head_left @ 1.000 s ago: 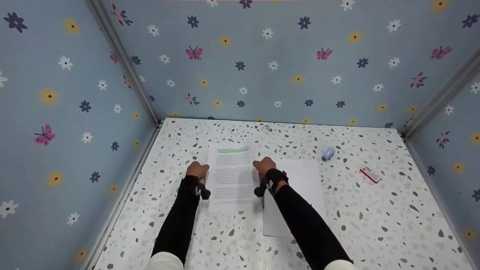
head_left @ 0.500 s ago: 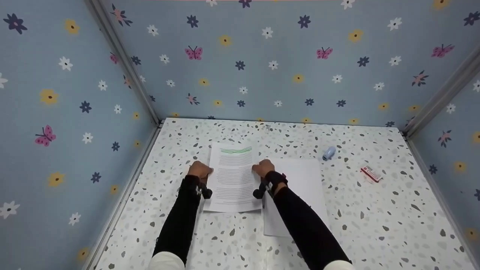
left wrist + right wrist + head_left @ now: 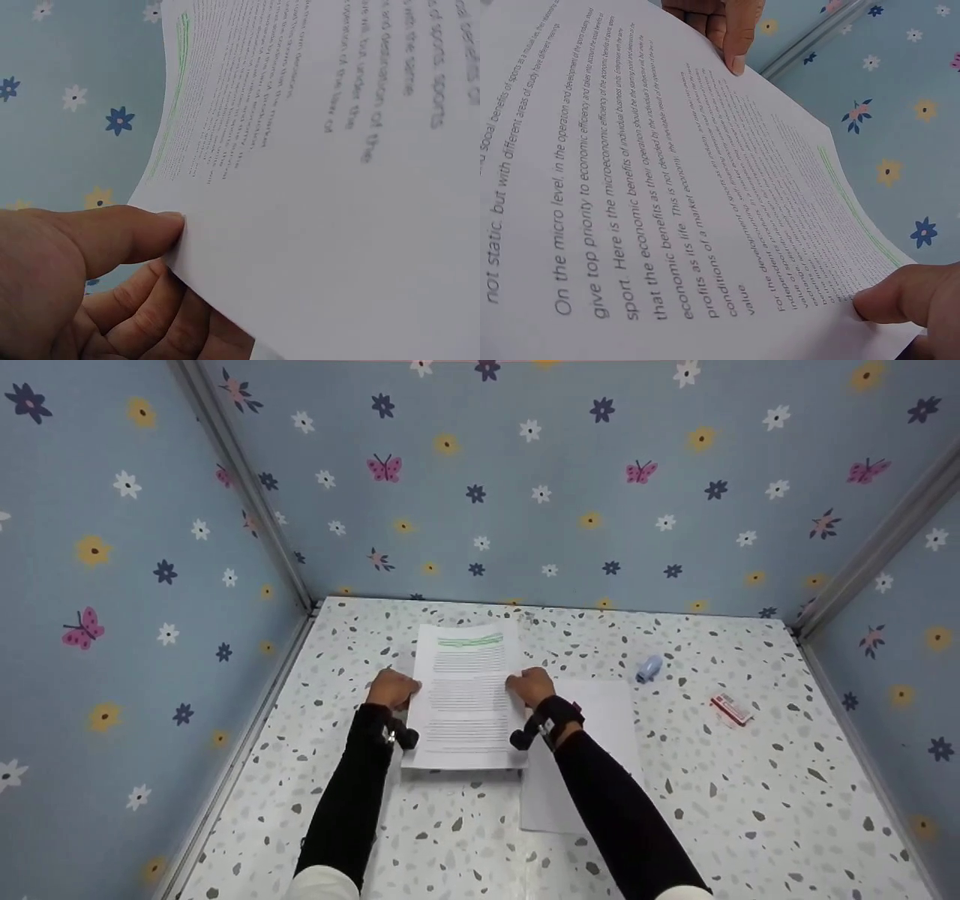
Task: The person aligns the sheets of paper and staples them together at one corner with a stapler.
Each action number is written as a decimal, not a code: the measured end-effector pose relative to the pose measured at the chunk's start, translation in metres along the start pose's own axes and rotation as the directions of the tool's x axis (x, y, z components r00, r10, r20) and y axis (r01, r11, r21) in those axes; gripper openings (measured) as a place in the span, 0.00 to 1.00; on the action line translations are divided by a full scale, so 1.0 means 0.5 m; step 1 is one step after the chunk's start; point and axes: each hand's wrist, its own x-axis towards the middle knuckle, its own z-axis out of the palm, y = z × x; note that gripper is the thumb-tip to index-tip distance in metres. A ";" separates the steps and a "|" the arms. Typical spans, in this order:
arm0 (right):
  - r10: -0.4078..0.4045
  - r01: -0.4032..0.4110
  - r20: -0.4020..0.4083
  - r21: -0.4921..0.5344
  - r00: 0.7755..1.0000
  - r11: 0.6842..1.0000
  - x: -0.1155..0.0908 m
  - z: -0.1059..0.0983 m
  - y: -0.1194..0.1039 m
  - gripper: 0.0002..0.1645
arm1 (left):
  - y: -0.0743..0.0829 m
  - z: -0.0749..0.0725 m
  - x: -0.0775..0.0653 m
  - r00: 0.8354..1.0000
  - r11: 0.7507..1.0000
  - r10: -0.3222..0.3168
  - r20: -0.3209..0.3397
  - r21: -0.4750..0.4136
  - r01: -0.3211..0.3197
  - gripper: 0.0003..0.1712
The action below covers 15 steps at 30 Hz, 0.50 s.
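Note:
A printed sheet of paper (image 3: 469,697), with green highlighter marks across its top lines, is held by both hands at its two side edges. My left hand (image 3: 392,688) pinches the left edge; in the left wrist view its thumb (image 3: 142,232) lies on top and the other fingers curl beneath. On the opposite edge my right hand (image 3: 532,687) pinches too, its thumb (image 3: 900,296) on the printed face in the right wrist view. The sheet bows slightly, and a shadow shows under its near edge, above the speckled table (image 3: 450,832).
White blank paper (image 3: 546,802) lies on the table, partly under my right forearm. Farther right are a small light-blue rounded object (image 3: 649,668) and a small red-and-white box (image 3: 730,709). Flower-patterned walls (image 3: 480,517) enclose the table at the back and sides.
The printed sheet, flat on the table a second ago, has come up off it and shifted away from me. Both hands hold its edges and have moved only a little.

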 end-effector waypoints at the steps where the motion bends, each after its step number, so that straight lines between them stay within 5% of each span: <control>1: -0.009 0.009 -0.014 0.016 1.000 1.000 0.000 -0.008 -0.003 0.10 | 0.009 -0.001 -0.004 1.000 1.000 0.009 0.010 -0.028 -0.009 0.15; 15: -0.057 0.069 -0.068 0.183 0.996 0.981 -0.026 -0.137 -0.001 0.11 | 0.127 0.029 -0.062 0.985 0.987 0.122 0.123 -0.117 -0.107 0.14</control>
